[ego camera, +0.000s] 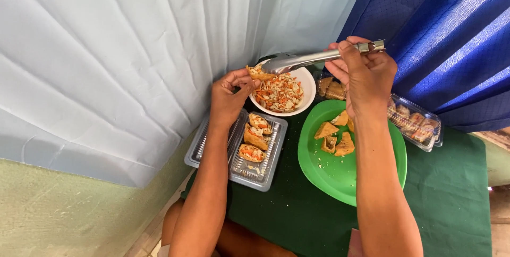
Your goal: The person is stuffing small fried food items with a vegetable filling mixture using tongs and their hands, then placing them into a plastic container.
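My left hand (229, 96) pinches a piece of fried tofu (258, 73) over the edge of a white bowl (307, 84) of shredded carrot and cabbage filling. My right hand (364, 79) grips metal tongs (308, 59), whose tips rest at the tofu piece above the bowl. Below the left hand sits a clear plastic tray (265, 169) holding three stuffed tofu pieces (255, 137). A green plate (329, 174) beside the bowl carries several unfilled tofu pieces (333, 136).
A closed clear plastic box (417, 124) of stuffed tofu lies at the right, behind my right forearm. All stands on a dark green cloth (451, 198). A pale curtain (106, 65) hangs at the left, a blue one (446, 28) at the right.
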